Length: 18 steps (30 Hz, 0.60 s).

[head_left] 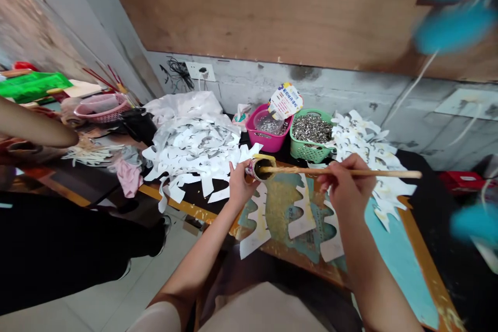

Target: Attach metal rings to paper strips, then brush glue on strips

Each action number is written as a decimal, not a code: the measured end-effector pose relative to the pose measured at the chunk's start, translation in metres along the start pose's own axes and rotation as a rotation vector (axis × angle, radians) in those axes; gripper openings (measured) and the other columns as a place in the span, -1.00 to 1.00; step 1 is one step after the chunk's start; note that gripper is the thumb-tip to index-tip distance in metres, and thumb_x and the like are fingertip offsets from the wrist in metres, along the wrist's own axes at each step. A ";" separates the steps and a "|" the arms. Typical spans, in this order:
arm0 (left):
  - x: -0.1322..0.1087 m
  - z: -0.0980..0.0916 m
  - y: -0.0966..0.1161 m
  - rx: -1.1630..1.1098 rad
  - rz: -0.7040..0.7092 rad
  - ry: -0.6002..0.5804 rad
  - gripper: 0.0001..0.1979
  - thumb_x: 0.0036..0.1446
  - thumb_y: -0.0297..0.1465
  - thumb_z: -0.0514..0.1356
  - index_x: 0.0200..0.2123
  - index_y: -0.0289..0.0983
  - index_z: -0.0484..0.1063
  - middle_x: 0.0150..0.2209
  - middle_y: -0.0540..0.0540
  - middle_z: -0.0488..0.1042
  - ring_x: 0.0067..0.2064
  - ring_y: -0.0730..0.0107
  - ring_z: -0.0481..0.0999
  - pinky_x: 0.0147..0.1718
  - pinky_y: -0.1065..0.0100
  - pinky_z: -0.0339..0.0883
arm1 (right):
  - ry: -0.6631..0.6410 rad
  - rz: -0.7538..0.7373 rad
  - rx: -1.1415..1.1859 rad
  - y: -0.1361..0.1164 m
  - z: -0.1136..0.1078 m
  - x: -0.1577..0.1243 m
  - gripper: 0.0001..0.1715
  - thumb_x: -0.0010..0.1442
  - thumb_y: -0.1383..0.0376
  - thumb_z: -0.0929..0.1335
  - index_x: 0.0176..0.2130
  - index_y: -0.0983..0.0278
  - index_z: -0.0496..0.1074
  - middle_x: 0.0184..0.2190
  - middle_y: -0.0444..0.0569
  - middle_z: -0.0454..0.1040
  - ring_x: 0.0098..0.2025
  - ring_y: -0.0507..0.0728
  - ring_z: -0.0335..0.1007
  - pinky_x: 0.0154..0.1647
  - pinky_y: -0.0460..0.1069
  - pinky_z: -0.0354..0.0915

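My left hand [241,184] is closed round a small open can [257,170], which is tilted with its mouth to the right. A long wooden stick [385,173] lies level in my right hand [346,181], its left end inside the can's mouth. Below the hands, jagged white cut pieces [257,223] rest on a glue-stained teal sheet [280,202]. One such piece [302,218] lies between my two forearms, and another [331,236] is partly hidden by my right forearm.
Behind the can stand a pink basket [268,137] and a green basket [310,151] of small metal parts. White cut pieces are heaped at left [194,145] and right [361,145]. Another person's arm [35,124] reaches in at far left. Blurred teal objects [455,28] hang at upper right.
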<state>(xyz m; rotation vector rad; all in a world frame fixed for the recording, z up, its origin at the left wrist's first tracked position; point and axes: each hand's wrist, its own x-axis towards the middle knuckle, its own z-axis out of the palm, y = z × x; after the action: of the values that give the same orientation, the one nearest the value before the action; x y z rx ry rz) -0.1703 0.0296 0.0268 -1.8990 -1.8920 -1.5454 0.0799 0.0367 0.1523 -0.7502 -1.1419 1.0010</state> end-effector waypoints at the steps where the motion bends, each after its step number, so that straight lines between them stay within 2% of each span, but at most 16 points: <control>1: 0.001 0.003 0.000 -0.004 -0.008 -0.021 -0.46 -0.04 -0.43 0.36 0.02 -0.16 0.28 0.02 -0.13 0.53 0.04 0.05 0.55 0.36 -0.31 -0.24 | 0.059 0.027 0.029 0.000 -0.008 0.001 -0.69 0.11 0.27 0.44 -0.49 0.21 0.23 -0.71 -0.21 0.43 -0.77 0.00 0.25 -0.80 -0.15 0.15; 4: 0.003 0.015 0.000 -0.013 -0.037 -0.076 -0.48 -0.05 -0.39 0.39 -0.03 -0.15 0.28 -0.06 -0.08 0.54 -0.02 0.06 0.56 0.35 -0.32 -0.23 | 0.181 0.151 0.081 0.005 -0.032 0.002 -0.68 0.04 0.33 0.42 -0.54 0.21 0.17 -0.74 -0.22 0.39 -0.81 -0.02 0.18 -0.85 -0.17 0.06; 7: 0.008 0.028 0.003 -0.017 -0.097 -0.139 -0.53 -0.07 -0.38 0.42 -0.12 -0.16 0.29 -0.18 -0.02 0.52 -0.09 0.08 0.56 0.35 -0.28 -0.20 | 0.236 0.269 0.139 0.014 -0.054 -0.003 -0.67 -0.05 0.36 0.42 -0.54 0.21 0.15 -0.76 -0.26 0.31 -0.81 -0.07 0.13 -0.87 -0.22 -0.01; 11: 0.019 0.047 0.004 -0.049 -0.194 -0.233 -0.51 -0.17 -0.34 0.49 -0.24 -0.17 0.27 -0.28 -0.02 0.48 -0.10 0.04 0.52 0.26 -0.21 0.04 | 0.121 0.389 0.363 0.023 -0.086 -0.017 -0.60 -0.05 0.37 0.43 -0.53 0.21 0.08 -0.75 -0.34 0.17 -0.82 -0.15 -0.10 -0.89 -0.27 -0.09; 15: 0.028 0.066 -0.005 -0.102 -0.228 -0.296 -0.46 -0.20 -0.32 0.51 -0.21 -0.20 0.30 -0.23 -0.09 0.50 -0.08 0.04 0.51 0.09 -0.07 0.29 | 0.073 0.383 0.562 0.021 -0.109 -0.028 -0.71 0.00 0.35 0.41 -0.47 0.21 0.17 -0.76 -0.36 0.14 -0.81 -0.17 -0.30 -0.90 -0.29 -0.17; 18: 0.034 0.075 -0.015 -0.159 -0.235 -0.352 -0.38 -0.23 -0.27 0.53 -0.12 -0.23 0.32 -0.15 -0.14 0.51 -0.05 0.07 0.52 0.02 0.03 0.35 | 0.122 0.320 0.537 0.022 -0.114 -0.035 -0.77 -0.02 0.35 0.43 -0.43 0.23 0.26 -0.73 -0.33 0.17 -0.79 -0.16 -0.17 -0.86 -0.30 -0.09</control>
<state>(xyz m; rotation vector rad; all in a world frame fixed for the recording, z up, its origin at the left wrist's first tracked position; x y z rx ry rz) -0.1464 0.1056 0.0023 -2.2107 -2.2685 -1.5455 0.1804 0.0144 0.0888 -0.5542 -0.6090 1.4344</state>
